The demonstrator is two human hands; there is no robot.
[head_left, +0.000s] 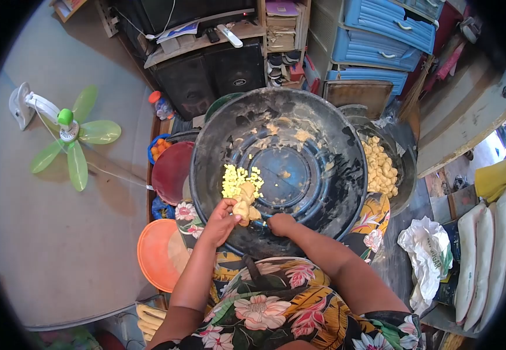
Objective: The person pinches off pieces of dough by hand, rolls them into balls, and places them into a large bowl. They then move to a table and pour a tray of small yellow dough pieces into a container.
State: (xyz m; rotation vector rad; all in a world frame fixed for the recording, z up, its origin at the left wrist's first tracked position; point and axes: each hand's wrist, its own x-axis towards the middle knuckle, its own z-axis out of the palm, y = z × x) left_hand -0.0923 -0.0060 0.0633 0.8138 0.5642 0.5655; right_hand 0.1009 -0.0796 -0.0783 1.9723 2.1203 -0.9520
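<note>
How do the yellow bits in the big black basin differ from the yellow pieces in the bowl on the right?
The diced bits are small, bright yellow cubes in a little heap; the whole pieces are larger, paler, rounded lumps in a bigger pile. The bits lie in the black basin by the left hand; the pieces fill the side bowl, away from both hands. Both are yellowish.

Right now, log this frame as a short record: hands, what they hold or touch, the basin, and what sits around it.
left hand: holds a yellow lump over the basin
right hand: closed, inside the basin near its rim; whether it holds anything cannot be told
basin: large, black, smeared
pieces: small yellow bits heaped in the basin
bowl: right of basin, full of yellow chunks
lid: orange, left
fan: green, on floor
</note>
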